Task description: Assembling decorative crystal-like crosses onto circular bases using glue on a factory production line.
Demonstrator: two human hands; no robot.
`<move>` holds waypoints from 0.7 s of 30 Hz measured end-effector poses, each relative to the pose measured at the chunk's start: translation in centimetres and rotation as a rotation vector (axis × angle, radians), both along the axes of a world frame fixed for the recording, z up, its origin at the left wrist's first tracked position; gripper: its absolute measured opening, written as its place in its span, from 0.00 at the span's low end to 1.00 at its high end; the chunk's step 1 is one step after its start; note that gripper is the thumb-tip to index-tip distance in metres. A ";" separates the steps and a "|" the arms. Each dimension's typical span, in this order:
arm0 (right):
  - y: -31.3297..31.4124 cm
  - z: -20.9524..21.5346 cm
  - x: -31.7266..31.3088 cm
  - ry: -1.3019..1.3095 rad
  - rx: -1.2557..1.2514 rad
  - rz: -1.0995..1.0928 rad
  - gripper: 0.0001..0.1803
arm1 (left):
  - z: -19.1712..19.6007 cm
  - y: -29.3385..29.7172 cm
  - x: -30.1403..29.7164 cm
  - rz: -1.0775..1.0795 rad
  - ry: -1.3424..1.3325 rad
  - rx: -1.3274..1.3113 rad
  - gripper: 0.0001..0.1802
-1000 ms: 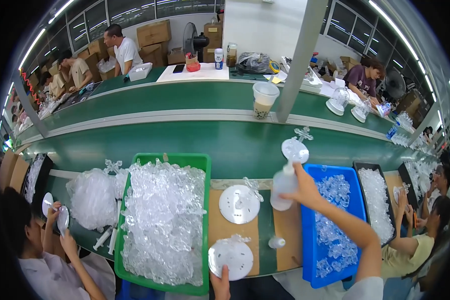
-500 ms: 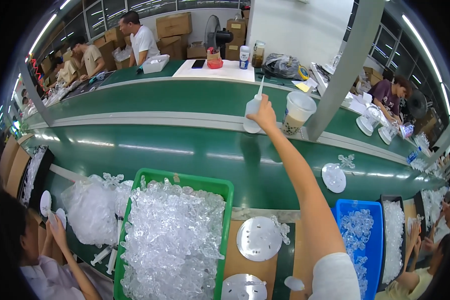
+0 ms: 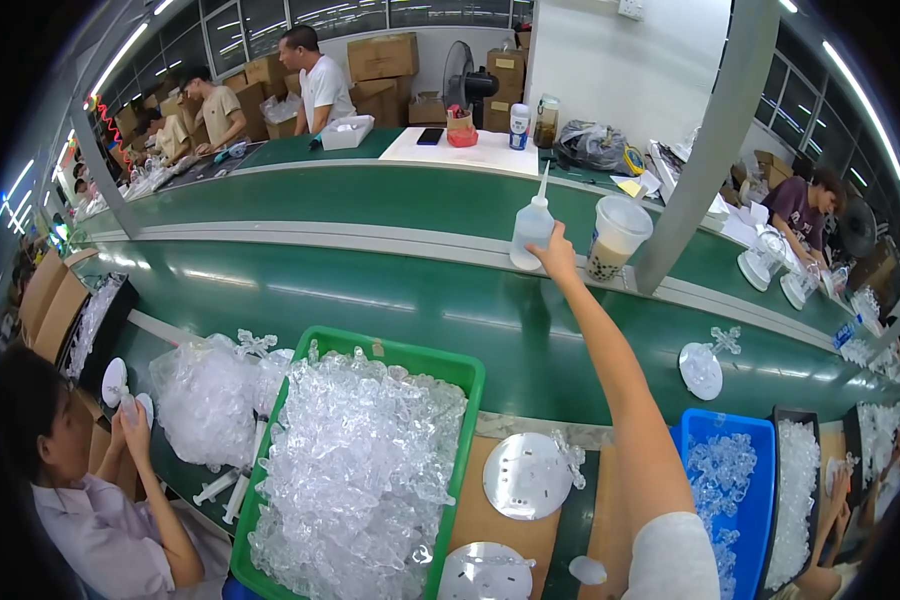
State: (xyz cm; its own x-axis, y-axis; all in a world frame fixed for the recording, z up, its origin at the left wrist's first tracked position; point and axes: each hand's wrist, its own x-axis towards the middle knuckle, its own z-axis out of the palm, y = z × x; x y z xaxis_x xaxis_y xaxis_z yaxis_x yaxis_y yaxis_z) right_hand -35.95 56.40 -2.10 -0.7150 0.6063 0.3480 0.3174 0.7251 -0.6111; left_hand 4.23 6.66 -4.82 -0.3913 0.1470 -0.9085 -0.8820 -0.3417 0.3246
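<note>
My right hand (image 3: 558, 253) reaches far across the green bench, its arm stretched out from the lower right. Its thumb and fingers are apart at the lower right side of a squeeze bottle (image 3: 532, 232). This translucent bottle has a long thin nozzle and stands upright on the pale ledge (image 3: 450, 237). Just right of the hand is a clear plastic cup (image 3: 618, 236) with a milky drink and dark pearls. My left hand is out of view. Nearer to me lie a round silvery disc (image 3: 522, 476) with a clear plastic piece at its edge and a second disc (image 3: 487, 575).
A green crate (image 3: 475, 420) heaped with clear plastic pieces stands left of centre; a blue bin (image 3: 760, 500) holds more. A slanting metal post (image 3: 705, 150) rises beside the cup. A co-worker (image 3: 120, 500) sits at left, near a plastic bag (image 3: 205, 400) and syringes (image 3: 216, 486).
My right hand's grip on the squeeze bottle has loosened, and the hand has slid down and back from it. The bottle stays on the ledge. The whole view has shifted slightly.
</note>
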 end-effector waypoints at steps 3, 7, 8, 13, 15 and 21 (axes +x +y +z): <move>1.3 0.2 1.2 0.013 0.062 0.001 0.51 | 0.5 -0.3 0.6 -0.001 0.154 0.044 0.33; -3.6 5.0 7.1 -0.177 0.047 0.297 0.41 | -3.3 -2.2 0.2 -0.449 0.520 -0.113 0.25; -6.7 6.6 9.6 -0.370 -0.205 0.439 0.36 | -3.1 -2.3 0.5 -0.402 0.571 -0.009 0.24; -17.2 11.0 27.5 -0.510 -0.204 0.571 0.33 | 0.0 -0.1 -1.7 -0.365 0.572 0.164 0.18; -18.8 8.4 30.6 -0.459 -0.093 0.459 0.27 | -0.4 1.9 -0.5 -0.279 0.562 0.214 0.20; -14.7 4.8 30.8 -0.241 0.355 0.293 0.15 | 1.3 0.1 1.2 -0.383 0.584 0.246 0.21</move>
